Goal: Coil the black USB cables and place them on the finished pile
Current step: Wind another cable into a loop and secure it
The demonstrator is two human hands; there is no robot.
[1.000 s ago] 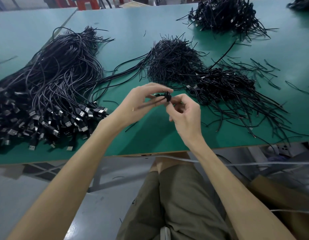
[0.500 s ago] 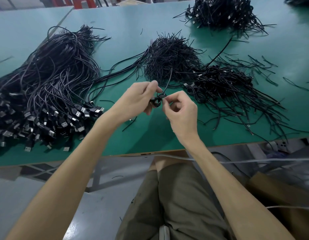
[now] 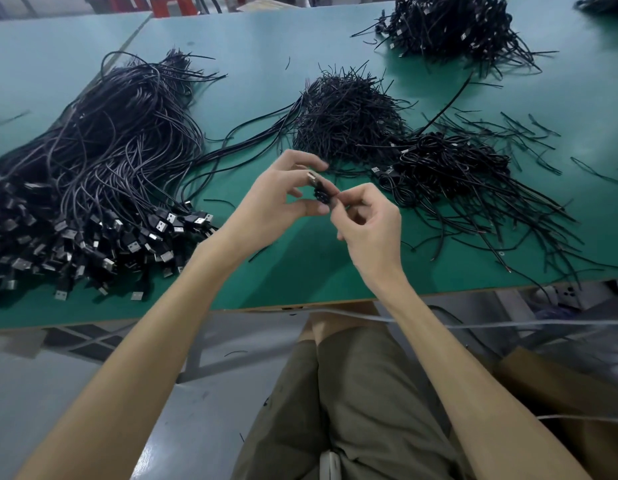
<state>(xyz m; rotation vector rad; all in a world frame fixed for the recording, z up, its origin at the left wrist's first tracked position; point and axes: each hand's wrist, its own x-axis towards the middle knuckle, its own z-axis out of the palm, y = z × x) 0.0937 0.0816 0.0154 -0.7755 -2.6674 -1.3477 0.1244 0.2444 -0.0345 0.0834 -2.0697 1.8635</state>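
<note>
Two hands meet above the near part of the green table [image 3: 300, 271], with a small black bundle between them. Notes, left to right:

- Far left: the loose cable heap [image 3: 92, 150] runs off the left edge of the frame, so I can't see all of it. Its USB plugs [image 3: 103, 244] fan out toward the table's near edge, their metal ends catching light. Any marking on them is too small for me to read.
- Left hand [image 3: 276, 199]: raised over the table, thumb and fingers curled round the coiled cable [image 3: 321, 194]. One silver plug tip shows by the forefinger.
- The coil is mostly hidden by fingers. What shows is short, tight and black. It is possibly bound at the middle, but I can't confirm that from here.
- Right hand [image 3: 369, 230]: just beside the left, thumb and forefinger pinching the coil's right side, the other fingers curled toward the palm.
- Behind the hands: a bristly mound of short black strands [image 3: 349, 119].
- Right of it: the finished pile [image 3: 453, 168] of coiled cables lies on the table, with loose tails spreading toward the right edge. The held coil is near the pile but apart from it.
- Far back right: another black heap [image 3: 449, 26]. A corner heap [image 3: 602, 1] is clipped by the top right of the frame.
- Below the table: olive shorts [image 3: 352, 410], and a brown box [image 3: 577, 393] cut off at the right edge.
</note>
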